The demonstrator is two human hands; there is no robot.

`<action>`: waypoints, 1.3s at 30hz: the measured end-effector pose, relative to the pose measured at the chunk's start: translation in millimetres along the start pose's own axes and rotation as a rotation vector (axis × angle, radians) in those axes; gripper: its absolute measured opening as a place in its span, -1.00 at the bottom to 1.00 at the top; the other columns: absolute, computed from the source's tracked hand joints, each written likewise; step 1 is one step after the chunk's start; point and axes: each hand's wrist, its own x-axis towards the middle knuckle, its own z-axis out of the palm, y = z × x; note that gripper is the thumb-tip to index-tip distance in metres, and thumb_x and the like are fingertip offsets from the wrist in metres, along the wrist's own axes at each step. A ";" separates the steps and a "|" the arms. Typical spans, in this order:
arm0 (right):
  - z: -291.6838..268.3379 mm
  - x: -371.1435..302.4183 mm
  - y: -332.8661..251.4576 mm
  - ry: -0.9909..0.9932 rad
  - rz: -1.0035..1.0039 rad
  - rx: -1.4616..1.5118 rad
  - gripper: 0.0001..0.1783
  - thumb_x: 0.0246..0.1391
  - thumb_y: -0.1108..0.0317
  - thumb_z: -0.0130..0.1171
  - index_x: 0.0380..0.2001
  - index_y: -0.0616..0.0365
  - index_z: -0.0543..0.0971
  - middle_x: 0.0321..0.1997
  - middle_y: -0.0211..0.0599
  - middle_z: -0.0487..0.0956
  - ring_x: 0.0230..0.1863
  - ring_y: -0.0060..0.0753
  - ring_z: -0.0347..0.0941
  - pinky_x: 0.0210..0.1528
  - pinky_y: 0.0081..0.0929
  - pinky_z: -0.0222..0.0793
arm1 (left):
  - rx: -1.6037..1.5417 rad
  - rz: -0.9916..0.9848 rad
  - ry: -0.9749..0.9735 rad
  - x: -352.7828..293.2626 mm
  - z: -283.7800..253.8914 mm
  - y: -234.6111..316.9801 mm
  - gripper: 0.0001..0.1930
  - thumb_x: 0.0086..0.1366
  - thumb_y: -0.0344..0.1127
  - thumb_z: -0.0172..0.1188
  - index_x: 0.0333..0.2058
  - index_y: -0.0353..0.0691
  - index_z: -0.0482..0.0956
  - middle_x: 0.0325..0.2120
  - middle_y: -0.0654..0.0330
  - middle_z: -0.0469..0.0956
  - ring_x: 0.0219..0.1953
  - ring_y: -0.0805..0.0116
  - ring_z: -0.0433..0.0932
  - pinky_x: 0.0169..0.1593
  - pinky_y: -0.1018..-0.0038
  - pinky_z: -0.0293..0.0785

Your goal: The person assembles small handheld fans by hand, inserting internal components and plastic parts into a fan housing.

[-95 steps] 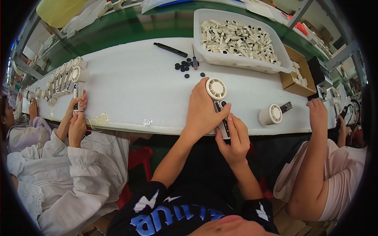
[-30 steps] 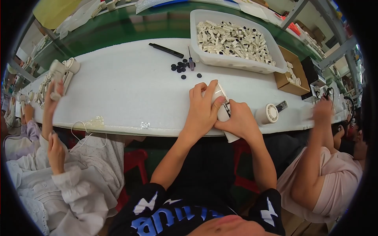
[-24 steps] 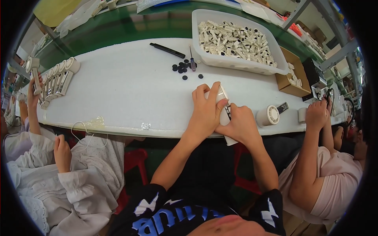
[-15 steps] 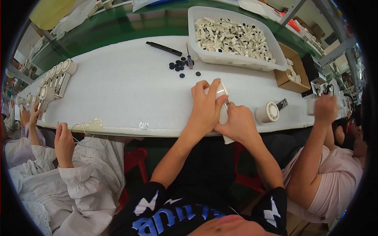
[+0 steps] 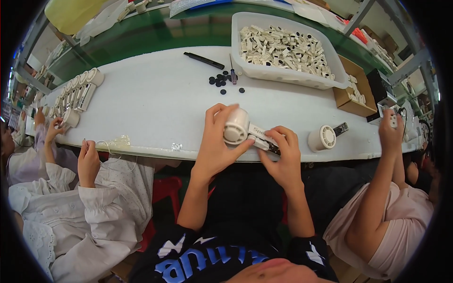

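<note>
A white handheld fan (image 5: 237,126) with a round vented head lies tilted between my hands above the table's near edge. My left hand (image 5: 212,141) wraps round its head, thumb at the neck. At the handle end, my right hand (image 5: 284,160) grips the handle, where a small white piece (image 5: 259,142) and a dark open section show. My fingers hide part of the handle. Right of my hands stands a second white fan (image 5: 322,138) with its dark inner part showing.
Beyond my hands lie black discs (image 5: 221,81), a screwdriver (image 5: 233,77) and a black pen-like tool (image 5: 204,60). A bin (image 5: 288,81) of small white parts and a cardboard box (image 5: 351,104) stand at back right. Assembled fans (image 5: 85,94) line the left; co-workers sit on both sides.
The fan has been turned from upright between my clasped hands to lying with its head leftward. My hands have spread apart along it. The right co-worker's hands have shifted.
</note>
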 end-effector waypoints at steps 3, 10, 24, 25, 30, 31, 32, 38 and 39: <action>-0.9 -3.2 -2.3 -0.036 0.111 0.310 -0.48 -0.18 0.45 0.42 -0.06 0.25 0.55 -0.01 -0.04 0.56 -0.02 0.01 0.50 0.03 -0.26 0.44 | 0.143 0.027 -0.086 -5.1 -7.3 -2.0 -0.21 -0.12 -0.28 0.57 0.15 -0.18 0.44 0.13 0.00 0.30 0.17 0.05 0.37 0.13 0.27 0.42; 5.1 -3.8 14.8 -0.056 -0.043 0.197 -0.41 -0.25 0.48 0.45 -0.03 0.29 0.57 -0.04 0.00 0.62 -0.07 -0.08 0.57 -0.03 -0.36 0.50 | 0.330 0.181 -0.150 4.3 -8.2 -3.2 -0.22 -0.24 -0.26 0.60 0.06 -0.20 0.52 0.08 -0.03 0.41 0.05 0.06 0.51 0.04 0.29 0.51; 1.9 3.5 19.4 -0.093 0.082 0.391 -0.43 -0.23 0.48 0.44 -0.03 0.28 0.61 -0.06 -0.03 0.64 -0.09 -0.17 0.60 -0.05 -0.39 0.51 | 0.276 0.177 -0.176 16.5 -8.3 -7.1 -0.31 -0.30 -0.26 0.59 -0.07 -0.23 0.60 -0.10 0.03 0.49 -0.11 0.17 0.56 -0.06 0.35 0.52; 1.8 3.1 18.7 -0.084 0.089 0.414 -0.45 -0.22 0.47 0.44 -0.04 0.28 0.61 -0.07 -0.05 0.64 -0.10 -0.16 0.60 -0.06 -0.38 0.51 | 0.272 0.185 -0.173 16.4 -7.5 -6.6 -0.32 -0.30 -0.26 0.59 -0.08 -0.22 0.61 -0.12 0.04 0.49 -0.12 0.17 0.56 -0.07 0.36 0.51; 4.3 0.2 20.5 -0.074 0.100 0.431 -0.48 -0.19 0.45 0.43 -0.05 0.28 0.61 -0.08 -0.06 0.64 -0.10 -0.13 0.59 -0.05 -0.35 0.51 | 0.261 0.147 -0.177 16.3 -7.2 -4.9 -0.32 -0.31 -0.23 0.59 -0.09 -0.22 0.61 -0.14 0.06 0.48 -0.13 0.20 0.54 -0.06 0.39 0.47; 5.2 0.4 20.5 -0.073 0.102 0.434 -0.48 -0.19 0.45 0.43 -0.05 0.28 0.61 -0.08 -0.06 0.64 -0.10 -0.13 0.59 -0.05 -0.35 0.51 | 0.263 0.146 -0.179 17.0 -7.0 -4.5 -0.32 -0.31 -0.23 0.59 -0.09 -0.22 0.61 -0.14 0.06 0.48 -0.13 0.20 0.54 -0.06 0.39 0.47; 6.1 0.9 20.2 -0.062 0.095 0.422 -0.48 -0.19 0.45 0.44 -0.05 0.28 0.61 -0.08 -0.06 0.64 -0.10 -0.13 0.59 -0.06 -0.35 0.51 | 0.261 0.135 -0.178 18.0 -6.7 -3.8 -0.33 -0.31 -0.24 0.59 -0.09 -0.22 0.61 -0.14 0.06 0.48 -0.13 0.20 0.54 -0.06 0.39 0.48; 7.3 1.0 21.2 -0.035 0.075 0.402 -0.47 -0.16 0.43 0.41 -0.02 0.28 0.60 -0.09 -0.07 0.65 -0.12 -0.16 0.59 -0.10 -0.37 0.52 | 0.229 0.050 -0.179 19.6 -4.9 -0.8 -0.34 -0.29 -0.23 0.59 -0.10 -0.22 0.61 -0.13 0.06 0.48 -0.12 0.24 0.54 -0.05 0.41 0.48; 8.2 1.8 21.4 -0.031 0.069 0.401 -0.47 -0.16 0.43 0.41 -0.02 0.28 0.60 -0.09 -0.07 0.65 -0.12 -0.16 0.59 -0.10 -0.37 0.52 | 0.230 0.057 -0.177 20.8 -4.8 0.2 -0.34 -0.29 -0.23 0.59 -0.10 -0.22 0.61 -0.13 0.06 0.48 -0.12 0.24 0.54 -0.05 0.41 0.48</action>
